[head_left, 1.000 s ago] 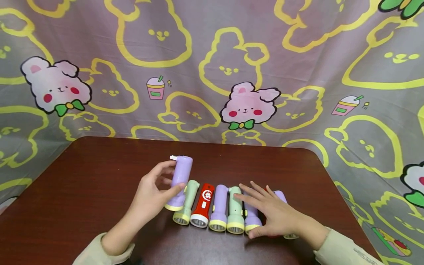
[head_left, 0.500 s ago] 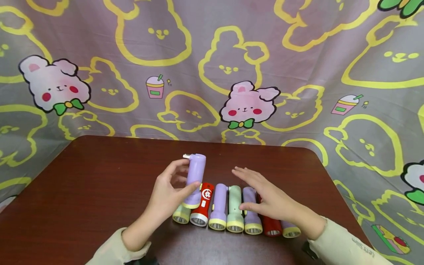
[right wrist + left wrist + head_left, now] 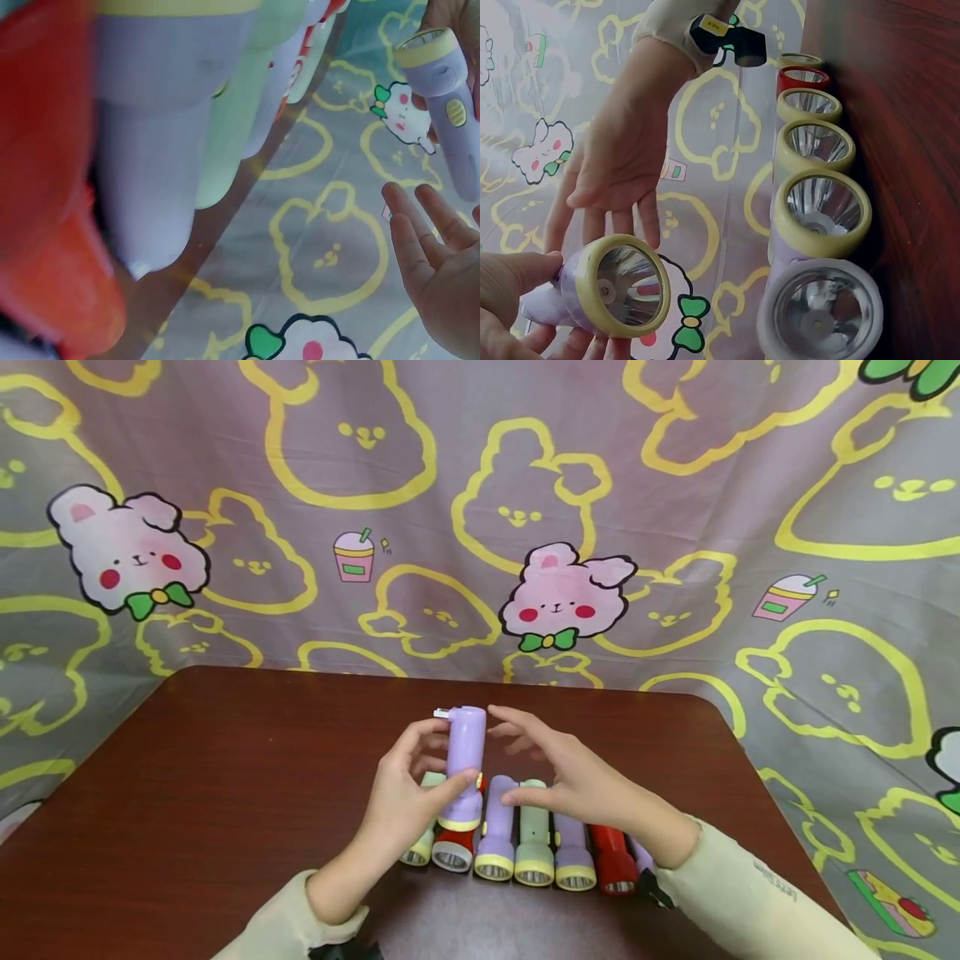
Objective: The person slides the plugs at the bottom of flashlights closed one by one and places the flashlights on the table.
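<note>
My left hand [image 3: 408, 797] grips a purple flashlight [image 3: 467, 743] with a pale yellow rim, held upright above the row with its lens end down. A white plug [image 3: 442, 713] sticks out near its top. In the left wrist view the lens of this purple flashlight [image 3: 630, 289] shows between thumb and fingers. Just right of it, my right hand [image 3: 581, 772] is raised with fingers spread and nothing in its grasp. The right wrist view shows the right hand [image 3: 446, 270] apart from the held flashlight [image 3: 442, 90] and its yellow switch [image 3: 456, 112].
Below lies a row of several flashlights, lenses toward me: green [image 3: 417, 852], red with a pale rim [image 3: 453, 850], purple [image 3: 495, 843], green [image 3: 534, 843], purple [image 3: 574, 856], red [image 3: 615, 860]. The dark red table [image 3: 225, 777] meets a cartoon-print cloth [image 3: 420, 543] behind.
My left hand has carried the purple flashlight right, from the row's left end to above the red one. My right hand has lifted from the row's right side and moved left toward it.
</note>
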Demonstrator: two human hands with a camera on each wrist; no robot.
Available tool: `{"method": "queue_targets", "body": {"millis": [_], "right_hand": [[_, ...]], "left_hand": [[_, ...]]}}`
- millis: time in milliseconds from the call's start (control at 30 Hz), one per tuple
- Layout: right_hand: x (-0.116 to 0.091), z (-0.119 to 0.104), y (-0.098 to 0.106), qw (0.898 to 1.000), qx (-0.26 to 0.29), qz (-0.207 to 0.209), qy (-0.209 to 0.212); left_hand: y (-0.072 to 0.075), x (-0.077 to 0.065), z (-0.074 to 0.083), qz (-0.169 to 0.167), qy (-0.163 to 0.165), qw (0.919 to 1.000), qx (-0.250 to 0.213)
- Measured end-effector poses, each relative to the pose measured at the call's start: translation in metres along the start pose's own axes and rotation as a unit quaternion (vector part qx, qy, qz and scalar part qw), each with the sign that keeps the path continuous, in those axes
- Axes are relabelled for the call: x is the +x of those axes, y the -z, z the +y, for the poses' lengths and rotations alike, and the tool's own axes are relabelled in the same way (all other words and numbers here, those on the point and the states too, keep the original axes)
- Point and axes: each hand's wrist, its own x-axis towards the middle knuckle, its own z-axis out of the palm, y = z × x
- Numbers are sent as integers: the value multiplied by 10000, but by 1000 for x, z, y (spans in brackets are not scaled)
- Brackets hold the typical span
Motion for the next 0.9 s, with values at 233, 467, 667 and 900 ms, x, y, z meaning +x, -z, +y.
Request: {"method": "queue_targets", "body": {"millis": [233, 467, 667, 900], "right_hand": [[12, 0, -9, 9992, 377, 54, 150], [18, 0, -17, 9974, 702, -1, 150], [20, 0, -21, 9923, 1197, 3, 310], [19, -3, -23, 9909, 1315, 38, 295]], "left_hand": [[-2, -1, -5, -78, -137, 9999, 1], [-4, -2, -4, -171, -117, 9998, 8], [-5, -3, -4, -293, -152, 9995, 7], [-2, -2, -4, -461, -365, 9982, -95]]}}
